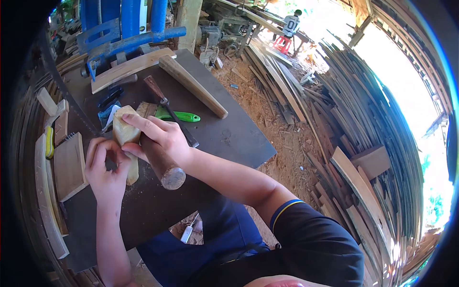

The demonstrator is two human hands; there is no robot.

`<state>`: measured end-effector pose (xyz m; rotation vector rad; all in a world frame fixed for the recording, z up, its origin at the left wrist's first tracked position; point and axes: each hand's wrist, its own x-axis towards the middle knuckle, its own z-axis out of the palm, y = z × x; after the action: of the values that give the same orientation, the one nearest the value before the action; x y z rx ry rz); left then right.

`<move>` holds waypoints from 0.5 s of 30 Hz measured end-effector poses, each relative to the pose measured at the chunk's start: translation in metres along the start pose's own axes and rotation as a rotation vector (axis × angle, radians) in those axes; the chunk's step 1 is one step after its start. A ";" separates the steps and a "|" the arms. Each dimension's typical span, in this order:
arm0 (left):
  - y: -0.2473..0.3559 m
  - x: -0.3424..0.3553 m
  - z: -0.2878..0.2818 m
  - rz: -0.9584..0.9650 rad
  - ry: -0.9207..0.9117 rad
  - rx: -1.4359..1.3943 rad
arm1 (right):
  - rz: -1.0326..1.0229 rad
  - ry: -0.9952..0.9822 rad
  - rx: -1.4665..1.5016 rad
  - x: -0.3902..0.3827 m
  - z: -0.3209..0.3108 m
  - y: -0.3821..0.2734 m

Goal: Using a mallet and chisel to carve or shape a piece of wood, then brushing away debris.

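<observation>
A pale, faceted piece of wood (125, 131) stands over the dark tabletop (229, 138), held between both hands. My right hand (167, 141) is closed on it, index finger and thumb along its right side. A brown round wooden handle (165, 167) sticks out beside that hand toward me; whether it joins the pale wood is hidden. The curled fingers of my left hand (107, 160) press the near left side of the pale wood. Just beyond the hands lie a brush with a green handle (184, 116) and a chisel with a brown handle (155, 88).
A thick wooden bar (193, 86) and a curved board (129, 71) lie at the table's far side, near a blue metal frame (138, 43). Wood blocks (69, 167) line the left edge. Stacked planks (368, 119) fill the right. Another person (290, 26) is far off.
</observation>
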<state>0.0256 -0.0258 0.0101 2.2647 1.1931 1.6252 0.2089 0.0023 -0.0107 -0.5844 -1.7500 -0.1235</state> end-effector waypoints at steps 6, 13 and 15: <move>0.001 -0.002 -0.008 -0.008 -0.028 -0.029 | 0.091 -0.083 0.079 0.007 -0.006 -0.014; -0.018 0.000 -0.002 0.014 -0.054 -0.043 | 0.077 -0.039 0.044 0.003 -0.007 -0.009; -0.021 -0.003 -0.008 0.052 -0.047 -0.050 | 0.095 -0.052 0.042 0.005 -0.003 -0.011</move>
<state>0.0071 -0.0158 0.0008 2.3082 1.0793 1.5918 0.2063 -0.0068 -0.0030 -0.6438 -1.7670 -0.0051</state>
